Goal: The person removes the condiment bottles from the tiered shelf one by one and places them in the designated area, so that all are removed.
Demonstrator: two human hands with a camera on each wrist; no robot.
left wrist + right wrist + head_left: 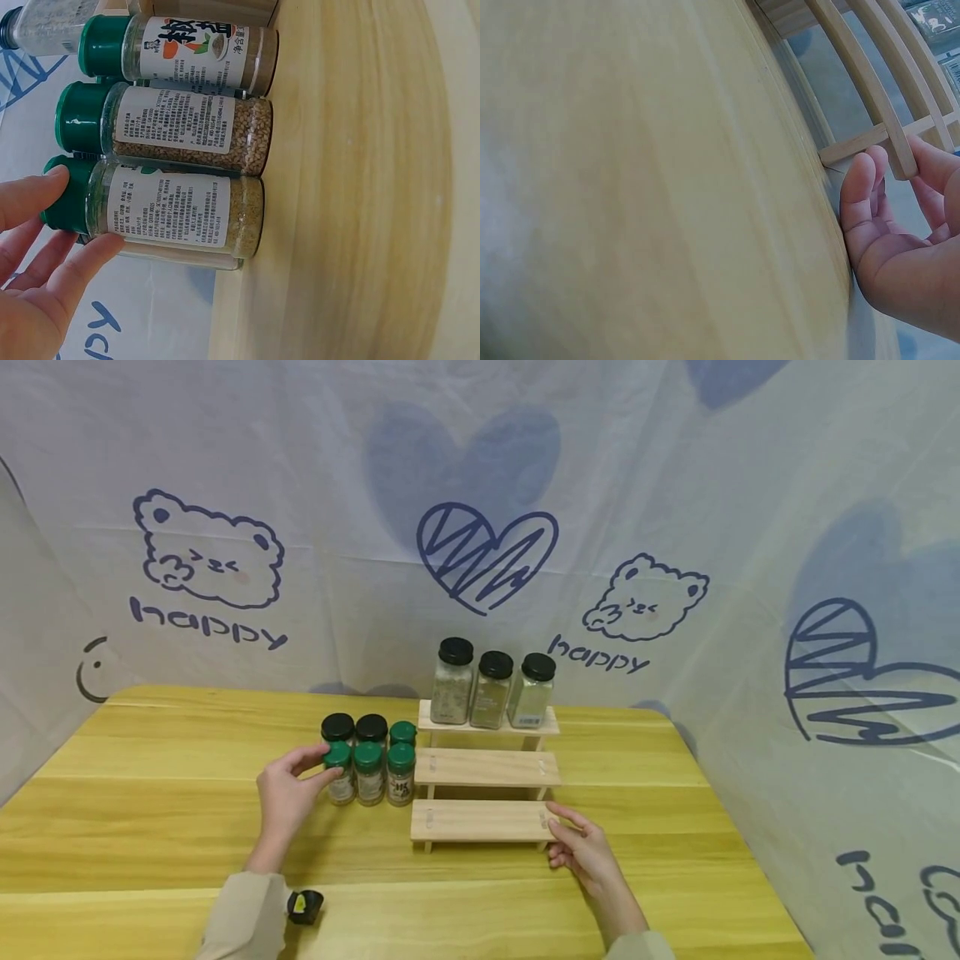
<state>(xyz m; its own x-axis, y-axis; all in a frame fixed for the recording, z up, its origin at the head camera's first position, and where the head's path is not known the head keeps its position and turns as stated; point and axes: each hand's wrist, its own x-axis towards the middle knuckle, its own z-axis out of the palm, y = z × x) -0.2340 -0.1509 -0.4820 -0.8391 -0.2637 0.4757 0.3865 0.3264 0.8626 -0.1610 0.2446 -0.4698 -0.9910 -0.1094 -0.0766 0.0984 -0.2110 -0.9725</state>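
A three-tier wooden spice rack (487,821) stands on the table. My right hand (588,853) pinches the right end of its lowest tier, as the right wrist view also shows at the board's end (904,159). Left of the rack, my left hand (288,789) holds the green-capped spice jar (169,208) at the near left of a cluster, with fingers at its cap. Beside that jar stand a second green-capped jar (187,127) with seed-like contents and a third (195,52) with brown powder. All three are upright on the table.
Behind the front jars are two black-capped jars (371,727) and another green cap (402,732). Three taller black-capped jars (491,693) stand on the rack's top tier. A small black object (305,907) is by the left sleeve. A printed cloth (337,527) hangs behind the table (150,827).
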